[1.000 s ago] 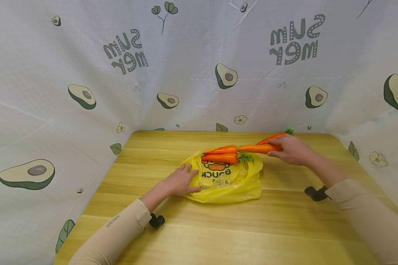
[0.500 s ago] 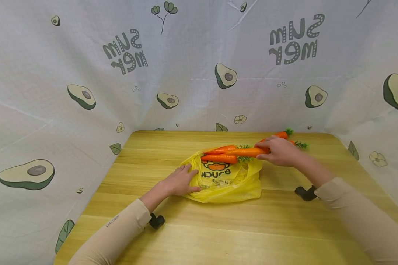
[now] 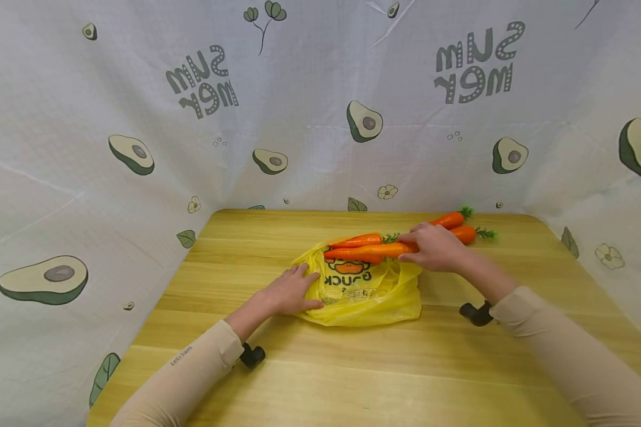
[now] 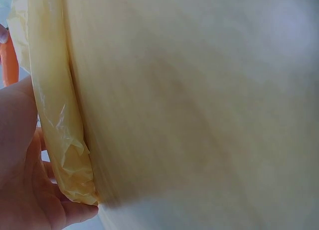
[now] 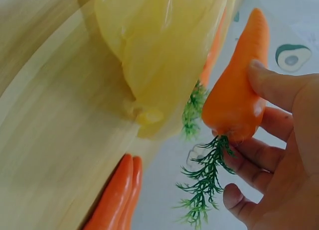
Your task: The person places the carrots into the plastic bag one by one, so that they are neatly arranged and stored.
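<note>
Carrot (image 3: 387,249) is gripped between thumb and fingers of the right hand (image 3: 435,247) near its thick end, perhaps so that the narrow tip is free over the yellow bag (image 3: 374,313). The left hand (image 3: 294,290) rests with spread fingers on the bag's edge, seemingly to hold it steady upon the surface (image 3: 310,373). The carrot looks smooth and bright orange, with feathery green leaves.

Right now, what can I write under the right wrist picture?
A right hand holds a carrot near a yellow bag.
</note>
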A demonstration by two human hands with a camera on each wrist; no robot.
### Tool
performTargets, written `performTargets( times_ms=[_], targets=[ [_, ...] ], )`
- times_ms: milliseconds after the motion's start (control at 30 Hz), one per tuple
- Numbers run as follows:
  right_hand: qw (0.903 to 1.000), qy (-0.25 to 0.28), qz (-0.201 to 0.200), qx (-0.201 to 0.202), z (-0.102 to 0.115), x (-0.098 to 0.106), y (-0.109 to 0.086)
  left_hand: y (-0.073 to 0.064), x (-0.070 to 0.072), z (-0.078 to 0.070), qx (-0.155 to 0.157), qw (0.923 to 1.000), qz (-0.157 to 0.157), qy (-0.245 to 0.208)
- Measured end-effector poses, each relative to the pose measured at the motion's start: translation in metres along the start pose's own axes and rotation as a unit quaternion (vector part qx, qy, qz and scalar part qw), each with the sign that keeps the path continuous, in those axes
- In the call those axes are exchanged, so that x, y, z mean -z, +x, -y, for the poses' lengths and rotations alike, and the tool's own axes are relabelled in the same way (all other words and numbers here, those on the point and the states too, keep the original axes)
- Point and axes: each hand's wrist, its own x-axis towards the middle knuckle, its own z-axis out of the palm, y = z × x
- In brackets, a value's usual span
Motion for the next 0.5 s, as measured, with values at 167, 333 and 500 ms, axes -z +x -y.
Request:
performTargets(
  times_ms=[167,333,500],
  targets=[
    [1.0000,-0.003,0.000,-0.002,0.007,-0.005,0.005,-0.001,0.001,-0.001,0.001,1.0000,0.002,-0.007],
    [0.9999,-0.005,0.007,-0.011,0.016,-0.011,0.011,-0.001,0.001,-0.001,0.000,1.0000,0.001,-0.010],
    [0.9999,-0.001,0.003,-0.013,0.025,-0.017,0.014,-0.001,-0.001,-0.001,-0.004,0.9999,-0.002,-0.012]
  ],
)
